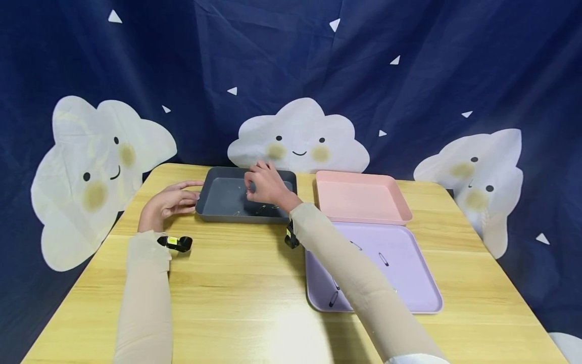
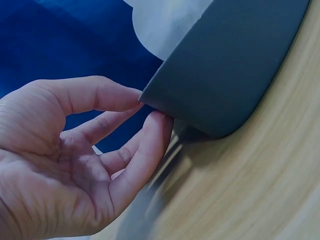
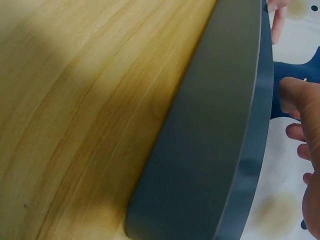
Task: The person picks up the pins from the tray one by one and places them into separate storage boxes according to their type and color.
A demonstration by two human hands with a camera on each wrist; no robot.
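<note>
A dark grey tray lies at the back of the table, several safety pins inside it near the front wall. At its left end, my left hand pinches the tray's rim, thumb tip at the edge and a fingertip against the outer wall in the left wrist view. My right hand is over the tray, thumb and index finger pinched together. A tiny pale tip by these fingers in the right wrist view looks like a safety pin, mostly hidden by the hand.
To the right stands a pink tray. In front of it a lilac tray holds several safety pins, partly covered by the right forearm. A dark blue curtain with clouds hangs right behind the wooden table.
</note>
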